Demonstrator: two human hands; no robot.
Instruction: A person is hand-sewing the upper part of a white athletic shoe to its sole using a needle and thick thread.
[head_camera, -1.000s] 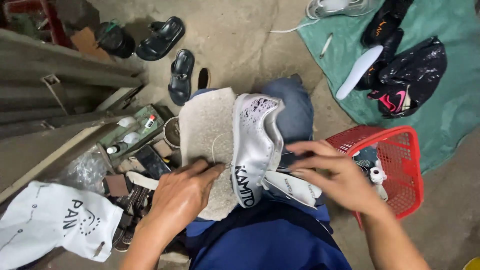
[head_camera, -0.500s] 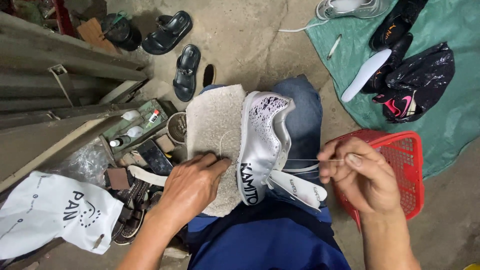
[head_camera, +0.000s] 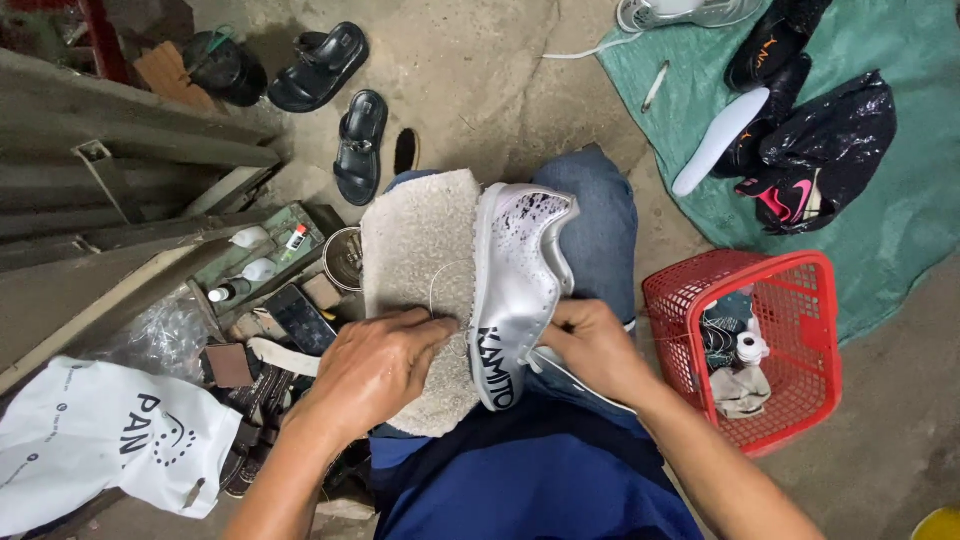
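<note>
Your shoe (head_camera: 520, 285) lies sole-up on a pad (head_camera: 415, 260) over your lap, steadied for stitching. Left hand (head_camera: 375, 365) fingers pinch the thread (head_camera: 445, 290) closed; right hand (head_camera: 595, 345) grips the shoe's side.

Soft, even daylight, moderately bright, no single source evident. Shadows faint and diffuse under sandals (head_camera: 345, 110). Dim patch at top left corner. Mild sheen on silver shoe (head_camera: 515, 285), glossy glare on black plastic bag (head_camera: 835, 135). Centre sharp; wide-angle bend toward edges, metal beams (head_camera: 110, 150) bowing. No motion blur on either hand.
</note>
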